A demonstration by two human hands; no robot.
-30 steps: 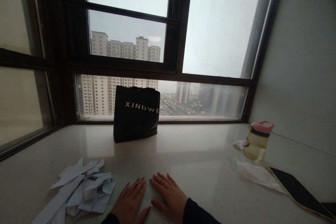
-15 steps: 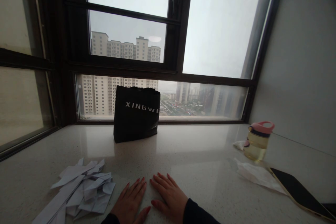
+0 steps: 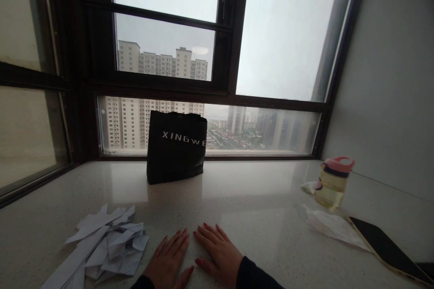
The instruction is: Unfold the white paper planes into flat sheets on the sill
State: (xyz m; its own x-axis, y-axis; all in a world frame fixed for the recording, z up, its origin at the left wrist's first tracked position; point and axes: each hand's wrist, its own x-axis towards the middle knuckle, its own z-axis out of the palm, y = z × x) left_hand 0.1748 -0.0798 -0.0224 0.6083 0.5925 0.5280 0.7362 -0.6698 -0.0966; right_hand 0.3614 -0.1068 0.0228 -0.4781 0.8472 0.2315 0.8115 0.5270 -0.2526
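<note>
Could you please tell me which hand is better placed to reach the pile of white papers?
Probably the left hand: it lies flat on the pale surface, just beside the white papers. The right hand, also flat, is farther away, with the left between.

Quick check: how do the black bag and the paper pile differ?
The black bag carries pale lettering; the paper pile looks plain white. The black bag stands upright near the window; the paper pile lies low, beside the left hand. The black bag is one item; the paper pile is many folded pieces. Both rest on the speckled counter.
</note>
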